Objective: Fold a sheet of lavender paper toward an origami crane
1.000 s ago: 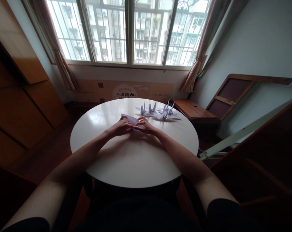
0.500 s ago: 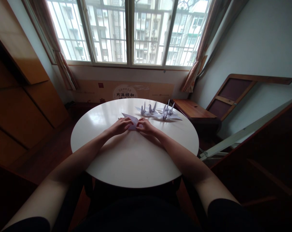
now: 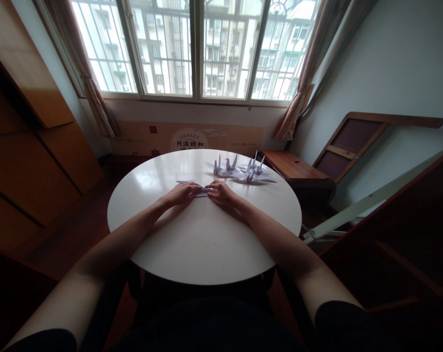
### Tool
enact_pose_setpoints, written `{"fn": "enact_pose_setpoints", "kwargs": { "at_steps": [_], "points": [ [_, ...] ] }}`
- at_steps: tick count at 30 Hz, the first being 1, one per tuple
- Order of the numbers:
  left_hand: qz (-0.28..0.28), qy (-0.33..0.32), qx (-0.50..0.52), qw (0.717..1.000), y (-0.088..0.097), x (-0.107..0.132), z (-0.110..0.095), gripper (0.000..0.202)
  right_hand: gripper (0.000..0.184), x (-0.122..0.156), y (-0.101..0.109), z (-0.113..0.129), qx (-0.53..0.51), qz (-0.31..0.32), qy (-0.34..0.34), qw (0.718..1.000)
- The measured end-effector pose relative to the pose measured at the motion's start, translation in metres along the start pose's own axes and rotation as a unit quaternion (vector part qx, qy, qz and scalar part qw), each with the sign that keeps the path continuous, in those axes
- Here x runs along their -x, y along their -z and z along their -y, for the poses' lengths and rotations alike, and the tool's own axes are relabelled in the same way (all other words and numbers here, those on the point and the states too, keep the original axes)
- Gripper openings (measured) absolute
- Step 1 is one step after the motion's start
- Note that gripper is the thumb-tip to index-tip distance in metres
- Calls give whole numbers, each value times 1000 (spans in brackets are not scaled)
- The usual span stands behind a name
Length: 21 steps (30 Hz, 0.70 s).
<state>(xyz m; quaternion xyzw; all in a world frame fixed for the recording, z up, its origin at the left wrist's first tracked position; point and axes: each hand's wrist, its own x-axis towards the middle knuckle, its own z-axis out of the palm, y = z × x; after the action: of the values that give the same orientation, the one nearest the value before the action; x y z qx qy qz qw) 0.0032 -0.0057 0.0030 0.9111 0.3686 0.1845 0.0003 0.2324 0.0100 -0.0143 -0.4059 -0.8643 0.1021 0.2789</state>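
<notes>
A pale lilac sheet of folded paper (image 3: 192,185) lies nearly flat on the round white table (image 3: 202,239), just past the middle. My left hand (image 3: 180,194) presses on its near left part with curled fingers. My right hand (image 3: 220,192) pinches its right end, fingers bent. The two hands almost touch over the paper. Most of the sheet is hidden under my fingers.
Finished lilac paper cranes (image 3: 239,170) stand in a cluster on the far right part of the table. A wooden bench (image 3: 290,166) and a leaning wooden frame (image 3: 353,142) stand at the right. Wooden cabinets (image 3: 31,146) line the left wall, windows behind.
The raised flap of the paper has been pushed down from upright to nearly flat on the table. Both hands stayed in place, sinking slightly with it.
</notes>
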Motion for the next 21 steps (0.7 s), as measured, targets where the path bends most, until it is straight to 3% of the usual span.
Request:
{"fn": "enact_pose_setpoints", "kwargs": {
  "at_steps": [6, 10, 18, 21],
  "points": [
    [-48, 113, -110, 986, 11, -2, -7, 21, 23, 5, 6, 11, 21, 13, 3, 1000],
    [-67, 133, -143, 978, 12, -1, -9, 35, 23, 5, 5, 12, 27, 11, 0, 1000],
    [12, 192, -113, 975, 10, 1, -8, 35, 19, 3, 4, 9, 39, -19, -30, 999],
    [18, 165, -108, 980, 7, 1, -2, 34, 16, 2, 8, 10, 52, -18, -43, 998]
  ]
}}
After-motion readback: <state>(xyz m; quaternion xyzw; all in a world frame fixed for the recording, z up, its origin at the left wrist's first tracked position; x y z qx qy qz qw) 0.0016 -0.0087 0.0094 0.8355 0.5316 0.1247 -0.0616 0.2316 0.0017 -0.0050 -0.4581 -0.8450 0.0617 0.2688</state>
